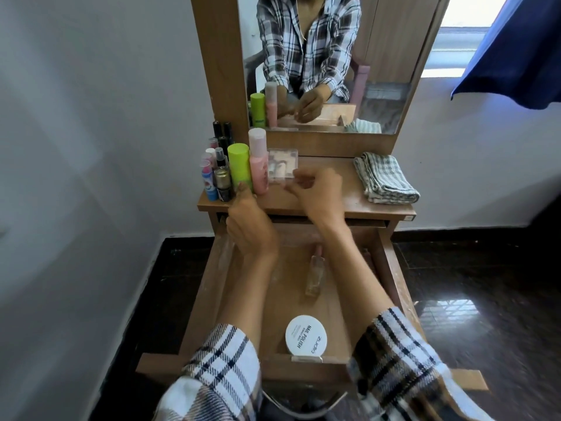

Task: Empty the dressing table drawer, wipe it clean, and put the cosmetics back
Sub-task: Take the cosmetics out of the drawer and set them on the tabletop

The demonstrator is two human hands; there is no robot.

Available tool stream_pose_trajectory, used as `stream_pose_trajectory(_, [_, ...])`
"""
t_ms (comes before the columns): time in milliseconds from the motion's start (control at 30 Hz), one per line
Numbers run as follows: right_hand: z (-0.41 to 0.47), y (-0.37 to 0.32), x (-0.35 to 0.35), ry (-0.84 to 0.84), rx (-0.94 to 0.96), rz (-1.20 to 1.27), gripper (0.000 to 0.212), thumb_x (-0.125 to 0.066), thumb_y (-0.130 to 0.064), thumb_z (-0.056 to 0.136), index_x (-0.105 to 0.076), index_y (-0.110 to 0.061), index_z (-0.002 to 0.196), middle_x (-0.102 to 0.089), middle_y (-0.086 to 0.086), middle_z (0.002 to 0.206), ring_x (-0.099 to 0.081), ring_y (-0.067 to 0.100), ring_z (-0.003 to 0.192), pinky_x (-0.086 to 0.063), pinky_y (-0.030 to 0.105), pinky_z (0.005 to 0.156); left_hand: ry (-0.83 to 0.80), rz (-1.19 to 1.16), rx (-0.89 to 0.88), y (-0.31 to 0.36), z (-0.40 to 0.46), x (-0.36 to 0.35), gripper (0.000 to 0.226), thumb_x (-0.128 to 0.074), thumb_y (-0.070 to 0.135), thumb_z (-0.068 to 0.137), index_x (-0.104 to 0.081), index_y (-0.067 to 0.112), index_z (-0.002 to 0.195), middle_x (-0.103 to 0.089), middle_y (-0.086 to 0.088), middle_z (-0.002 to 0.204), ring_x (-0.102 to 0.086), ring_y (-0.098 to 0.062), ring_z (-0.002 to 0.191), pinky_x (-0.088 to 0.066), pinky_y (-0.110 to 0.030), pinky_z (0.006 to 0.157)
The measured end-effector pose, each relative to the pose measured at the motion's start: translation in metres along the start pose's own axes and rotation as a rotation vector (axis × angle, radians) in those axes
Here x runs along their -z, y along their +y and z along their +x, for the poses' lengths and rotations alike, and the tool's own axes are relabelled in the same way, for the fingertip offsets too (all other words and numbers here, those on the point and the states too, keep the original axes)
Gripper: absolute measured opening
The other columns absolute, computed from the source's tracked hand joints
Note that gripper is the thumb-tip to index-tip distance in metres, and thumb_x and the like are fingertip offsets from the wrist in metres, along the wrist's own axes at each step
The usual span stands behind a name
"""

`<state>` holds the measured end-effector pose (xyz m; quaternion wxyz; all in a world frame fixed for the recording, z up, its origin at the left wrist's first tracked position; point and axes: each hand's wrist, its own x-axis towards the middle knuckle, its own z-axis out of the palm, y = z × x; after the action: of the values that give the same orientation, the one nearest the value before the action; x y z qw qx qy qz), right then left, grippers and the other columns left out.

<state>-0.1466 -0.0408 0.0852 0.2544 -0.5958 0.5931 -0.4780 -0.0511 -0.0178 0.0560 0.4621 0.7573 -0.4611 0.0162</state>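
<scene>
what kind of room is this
Most likely a bedroom or dressing corner at home: a wooden dressing table with an upright mirror, cosmetic bottles clustered on its top, and its drawer pulled open.

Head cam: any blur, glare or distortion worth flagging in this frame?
Head view: right hand and the clear case it reaches for are motion-smeared; left hand softer too. Wide-angle bends the drawer walls outward. Window blown out, with glare on the dark floor. White jar label stays readable.
</scene>
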Motion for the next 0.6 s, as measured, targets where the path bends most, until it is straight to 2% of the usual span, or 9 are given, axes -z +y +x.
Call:
stream_pose_trajectory(100, [-0.016, 0.011, 0.041, 0.056, -0.070, -0.046, 0.028, -0.078, -0.021, 0.076, -0.072, -0.008, 0.100, -0.071, 0.003, 0.091, -0.060, 0.002, 0.071, -0.043, 0.000, 0.058, -0.042, -0.073, -0.154, 0.000, -0.024, 0.017, 0.020, -0.046, 0.011, 0.094, -0.063, 0.006, 0.104, -0.069, -0.016, 0.089, -0.065, -0.032, 0.082, -0.043, -0.033, 0.061])
stream_pose_trajectory(167, [-0.032, 0.020, 0.059, 0.016, -0.171, -0.083, 0.025, -0.077, -0.019, 0.077, -0.072, -0.008, 0.099, -0.071, 0.005, 0.094, -0.063, 0.008, 0.079, -0.046, 0.009, 0.067, -0.182, -0.114, -0.214, -0.001, -0.039, 0.023, 0.018, -0.050, 0.011, 0.092, -0.065, 0.007, 0.101, -0.070, -0.016, 0.092, -0.065, -0.033, 0.086, -0.044, -0.032, 0.065])
stream_pose_trajectory(233, [-0.049, 0.027, 0.069, -0.033, -0.280, -0.163, 0.023, -0.076, -0.016, 0.078, -0.071, -0.007, 0.099, -0.070, 0.008, 0.099, -0.065, 0.015, 0.089, -0.048, 0.020, 0.075, -0.400, -0.079, -0.160, -0.001, -0.052, 0.024, 0.025, -0.058, 0.016, 0.088, -0.065, 0.008, 0.110, -0.069, -0.017, 0.103, -0.063, -0.034, 0.099, -0.049, -0.036, 0.079])
stream_pose_trajectory(300, [-0.064, 0.032, 0.073, -0.070, -0.374, -0.254, 0.022, -0.073, -0.014, 0.079, -0.069, -0.006, 0.099, -0.069, 0.012, 0.103, -0.065, 0.023, 0.095, -0.052, 0.027, 0.076, -0.569, 0.009, -0.079, -0.004, -0.063, 0.022, 0.029, -0.065, 0.021, 0.083, -0.065, 0.011, 0.110, -0.068, -0.015, 0.108, -0.061, -0.032, 0.104, -0.047, -0.035, 0.082])
stream_pose_trajectory(367, [-0.077, 0.037, 0.074, -0.095, -0.425, -0.377, 0.024, -0.070, -0.012, 0.079, -0.065, -0.003, 0.101, -0.066, 0.016, 0.106, -0.064, 0.030, 0.098, -0.054, 0.033, 0.079, -0.663, 0.054, -0.036, -0.006, -0.074, 0.019, 0.035, -0.070, 0.024, 0.079, -0.064, 0.012, 0.111, -0.067, -0.011, 0.111, -0.060, -0.028, 0.106, -0.044, -0.030, 0.081])
stream_pose_trajectory(467, [-0.089, 0.042, 0.070, -0.099, -0.451, -0.482, 0.021, -0.063, -0.012, 0.085, -0.061, -0.001, 0.102, -0.064, 0.018, 0.109, -0.061, 0.035, 0.101, -0.054, 0.037, 0.083, -0.752, 0.058, 0.001, -0.008, -0.082, 0.009, 0.043, -0.074, 0.026, 0.075, -0.061, 0.007, 0.111, -0.063, -0.014, 0.114, -0.059, -0.029, 0.105, -0.043, -0.031, 0.082])
stream_pose_trajectory(600, [-0.089, 0.048, 0.060, -0.104, -0.481, -0.617, 0.022, -0.056, -0.010, 0.091, -0.059, -0.003, 0.111, -0.060, 0.017, 0.116, -0.058, 0.035, 0.108, -0.050, 0.037, 0.083, -0.828, 0.100, -0.007, -0.003, -0.088, -0.003, 0.044, -0.080, 0.033, 0.067, -0.062, 0.001, 0.091, -0.065, -0.018, 0.099, -0.063, -0.032, 0.090, -0.044, -0.034, 0.065])
